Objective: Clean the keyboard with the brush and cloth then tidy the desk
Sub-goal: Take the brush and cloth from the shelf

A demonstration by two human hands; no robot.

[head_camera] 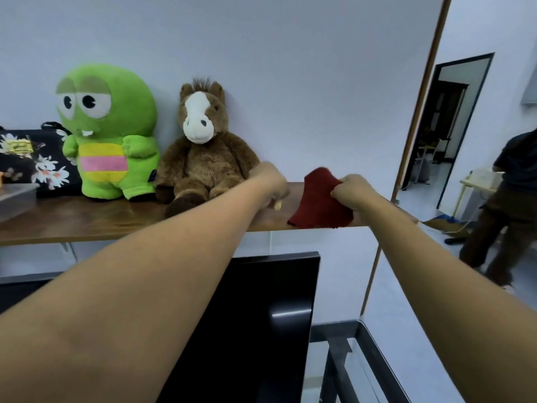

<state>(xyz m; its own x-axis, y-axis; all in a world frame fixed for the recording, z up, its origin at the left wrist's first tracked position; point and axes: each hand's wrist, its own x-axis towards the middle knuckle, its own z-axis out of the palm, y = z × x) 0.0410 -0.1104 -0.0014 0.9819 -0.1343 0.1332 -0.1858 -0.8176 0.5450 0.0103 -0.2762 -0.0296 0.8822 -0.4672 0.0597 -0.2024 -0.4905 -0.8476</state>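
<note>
Far to the left of the left hand's fingers, a translucent plastic box [16, 199] sits on the wooden shelf [116, 219]; its contents cannot be made out. Behind it stands a black floral bag [35, 161], and what it holds is hidden.

The red cloth [318, 203] is pinched in the curled fingers of the right hand [353, 189]. It is bunched at the grip and fans out below into a rough triangle whose lower edge lies on the shelf's front edge. It is a deep brick red with a nubby, towel-like pile.

The left hand [271, 181] reaches onto the shelf just left of the cloth, its back to the camera. Its fingers are hidden, so I cannot tell whether they grip anything, though a small pale tip [278, 205] pokes out beneath them.

Just left of those fingers slumps a shaggy brown horse plush [200, 158], and beyond it stands a round-headed green plush [107, 135] of shorter fleece. Below both hands is a glossy black monitor [261, 315].
</note>
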